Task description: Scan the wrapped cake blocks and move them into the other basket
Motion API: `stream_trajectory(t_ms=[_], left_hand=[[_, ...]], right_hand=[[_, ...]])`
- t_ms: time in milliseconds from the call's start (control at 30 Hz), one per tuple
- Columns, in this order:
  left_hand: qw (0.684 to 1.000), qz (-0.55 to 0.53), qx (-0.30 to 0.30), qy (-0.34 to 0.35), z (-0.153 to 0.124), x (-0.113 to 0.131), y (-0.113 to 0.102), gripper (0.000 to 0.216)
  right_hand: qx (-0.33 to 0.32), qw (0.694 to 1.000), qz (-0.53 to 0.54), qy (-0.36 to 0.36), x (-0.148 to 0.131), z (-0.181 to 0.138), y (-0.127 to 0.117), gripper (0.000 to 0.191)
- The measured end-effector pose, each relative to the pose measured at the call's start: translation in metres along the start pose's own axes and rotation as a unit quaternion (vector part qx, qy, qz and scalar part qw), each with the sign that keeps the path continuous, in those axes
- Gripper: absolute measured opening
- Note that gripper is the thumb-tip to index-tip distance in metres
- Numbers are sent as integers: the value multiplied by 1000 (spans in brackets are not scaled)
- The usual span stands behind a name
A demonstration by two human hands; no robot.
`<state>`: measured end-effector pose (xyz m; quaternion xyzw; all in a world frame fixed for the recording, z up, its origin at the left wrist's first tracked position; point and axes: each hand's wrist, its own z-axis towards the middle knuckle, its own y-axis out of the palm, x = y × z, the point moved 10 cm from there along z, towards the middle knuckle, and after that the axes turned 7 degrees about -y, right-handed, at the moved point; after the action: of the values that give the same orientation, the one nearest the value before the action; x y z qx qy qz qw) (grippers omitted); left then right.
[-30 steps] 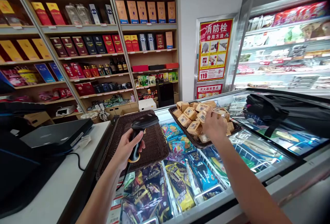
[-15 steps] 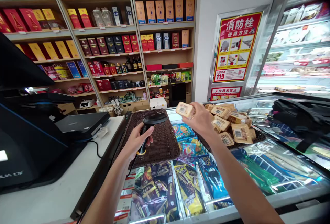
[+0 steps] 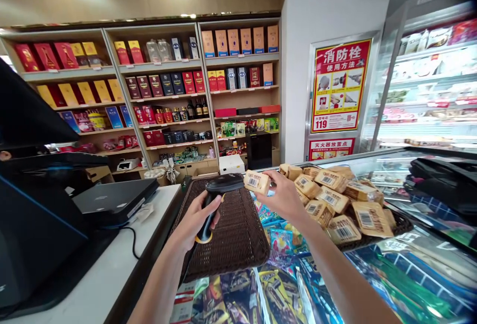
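Observation:
My left hand (image 3: 201, 214) is wrapped round the handle of a black barcode scanner (image 3: 225, 183), its head pointing right. In my right hand (image 3: 283, 195) is a small tan packaged snack (image 3: 257, 182), gripped at its right end, with a printed barcode facing me. The package sits just off the scanner's front; whether they touch I cannot tell. Below both hands is a brown wicker basket (image 3: 238, 249). To the right, a second dark wicker basket (image 3: 404, 224) holds a heap of similar tan packages (image 3: 333, 200).
Under the baskets stands a chest freezer with colourful ice-cream packets (image 3: 281, 289). At left, a white counter (image 3: 93, 277) carries a black checkout terminal (image 3: 33, 224) and a flat dark box (image 3: 115, 197). A black bag (image 3: 447, 180) lies at right. Stocked shelves (image 3: 167, 98) line the back.
My right hand has brought the package left and down, close to the scanner's head. The view has tilted upward a little. My left hand keeps its hold on the scanner.

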<state>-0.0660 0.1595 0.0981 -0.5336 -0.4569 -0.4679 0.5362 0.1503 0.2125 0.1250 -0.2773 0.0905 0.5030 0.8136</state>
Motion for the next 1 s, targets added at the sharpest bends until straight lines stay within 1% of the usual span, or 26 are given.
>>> stream_trajectory(t_ms=[67, 133, 200, 300, 400, 467, 567, 733, 900, 1000], left_hand=[[1000, 21, -7, -3, -1, -2, 1, 41], [999, 43, -18, 2, -5, 0, 0, 40], [999, 50, -17, 4, -10, 4, -4, 40], [999, 31, 14, -4, -15, 7, -15, 42], [999, 17, 41, -9, -12, 4, -21, 44], [999, 19, 39, -8, -7, 0, -19, 47], [999, 31, 22, 1, 0, -5, -11, 52], [999, 52, 9, -4, 0, -8, 1, 49], [999, 32, 21, -12, -4, -7, 3, 49], [999, 25, 22, -18, -4, -8, 2, 48]], right_hand=[[12, 1000, -10, -2, 3, 0, -3, 41], [25, 999, -19, -7, 6, 0, -4, 41], [30, 999, -25, -15, 7, 0, -4, 41], [22, 999, -33, -16, 7, -1, 0, 40], [9, 999, -46, -10, 8, -3, 4, 39], [1, 999, -49, -9, 8, -4, 6, 40], [-7, 999, -43, -8, 10, -5, 10, 43], [-5, 999, -33, -8, 13, -7, 16, 44], [17, 999, -22, -14, 11, -9, 17, 45], [19, 1000, -17, -11, 10, -10, 19, 44]])
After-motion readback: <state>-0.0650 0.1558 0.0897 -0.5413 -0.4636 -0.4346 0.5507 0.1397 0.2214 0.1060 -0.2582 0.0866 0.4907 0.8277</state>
